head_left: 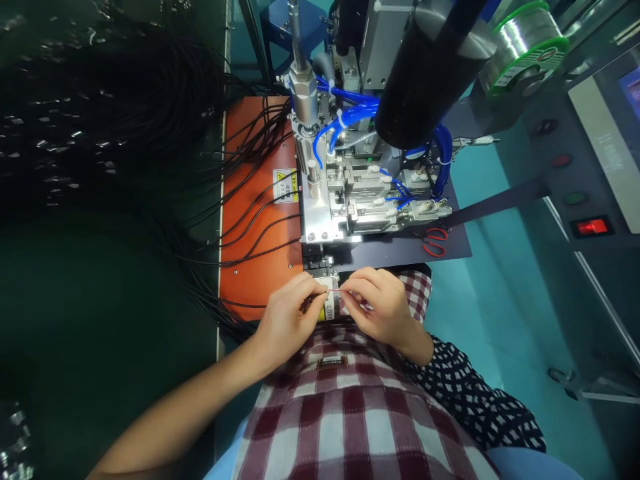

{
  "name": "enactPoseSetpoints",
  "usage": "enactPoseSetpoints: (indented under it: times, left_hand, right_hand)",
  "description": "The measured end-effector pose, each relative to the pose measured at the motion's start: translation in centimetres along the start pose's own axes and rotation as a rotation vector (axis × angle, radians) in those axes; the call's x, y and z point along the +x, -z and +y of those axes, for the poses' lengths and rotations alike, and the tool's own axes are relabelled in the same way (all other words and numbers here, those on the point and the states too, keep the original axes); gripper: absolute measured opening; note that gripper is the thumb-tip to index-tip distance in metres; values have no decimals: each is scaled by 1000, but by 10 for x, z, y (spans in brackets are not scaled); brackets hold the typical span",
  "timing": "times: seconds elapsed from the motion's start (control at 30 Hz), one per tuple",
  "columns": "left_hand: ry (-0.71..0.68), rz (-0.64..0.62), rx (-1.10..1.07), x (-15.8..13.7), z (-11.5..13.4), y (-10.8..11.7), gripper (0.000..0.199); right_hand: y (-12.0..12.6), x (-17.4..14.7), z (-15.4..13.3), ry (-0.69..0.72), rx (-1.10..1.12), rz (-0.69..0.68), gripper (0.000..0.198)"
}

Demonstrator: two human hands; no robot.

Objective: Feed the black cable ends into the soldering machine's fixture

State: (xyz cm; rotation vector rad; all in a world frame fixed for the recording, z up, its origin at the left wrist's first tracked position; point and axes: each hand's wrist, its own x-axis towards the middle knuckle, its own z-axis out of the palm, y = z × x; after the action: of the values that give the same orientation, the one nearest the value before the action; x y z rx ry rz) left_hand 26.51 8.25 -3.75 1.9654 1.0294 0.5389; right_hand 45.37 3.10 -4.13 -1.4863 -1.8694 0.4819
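Note:
In front of the checked apron, my left hand (pixel 293 312) is closed in a pinch on the end of a thin cable, most of it hidden by the fingers. A black cable (pixel 243 305) runs up to this hand from the left. My right hand (pixel 377 303) pinches a fine reddish wire (pixel 334 290) that spans the short gap between both sets of fingertips. Just beneath the fingertips is a white and yellow label (pixel 329 310) at the machine's front edge. How far the wire reaches inside the right fingers is hidden.
A metal machine (pixel 320 217) with blue air tubes stands beyond my hands. Many black cables (pixel 255 143) lie across the orange plate (pixel 255 280). Red-handled snips (pixel 434 250) rest right of the machine. A solder wire spool (pixel 530 47) and a control panel with a lit red switch (pixel 591 227) are at right.

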Motion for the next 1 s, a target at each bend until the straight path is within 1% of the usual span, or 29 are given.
enactPoseSetpoints:
  times: [0.17, 0.3, 0.37, 0.47, 0.53, 0.6, 0.67, 0.7, 0.8, 0.87, 0.9, 1.0]
  left_hand:
    - [-68, -62, 49, -2, 1, 2, 14]
    - [-183, -141, 218, -3, 0, 3, 21]
    - [-240, -174, 295, -3, -1, 3, 24]
    - [-292, -198, 342, -3, -1, 3, 26]
    - [-309, -194, 369, -3, -2, 3, 25]
    - [-328, -163, 407, -5, -2, 1, 24]
    - [-345, -118, 448, -7, -4, -1, 22]
    - [-345, -98, 467, -8, -4, -3, 22]
    - [-276, -48, 464, -11, -5, -5, 20]
    - [-167, -25, 347, -11, -4, -6, 17]
    - [-98, -15, 253, -10, -4, -6, 15]
    - [97, 17, -60, -6, -4, -7, 8]
  right_hand:
    - [11, 4, -2, -8, 9, -97, 8]
    - [20, 8, -4, -14, 0, -230, 9]
    - [22, 10, -4, -63, 46, -287, 8]
    - [24, 12, -1, -161, 166, -355, 9]
    - [23, 13, 2, -218, 226, -393, 11]
    - [23, 14, 2, -248, 227, -410, 12]
    - [22, 13, 0, -217, 151, -369, 11]
    - [21, 12, -2, -172, 85, -331, 10]
    - [16, 7, -10, 37, -161, -215, 15]
    - [11, 3, -14, 140, -271, -159, 20]
    - [7, 1, -15, 163, -293, -126, 21]
    - [-5, -5, -15, 143, -269, -6, 16]
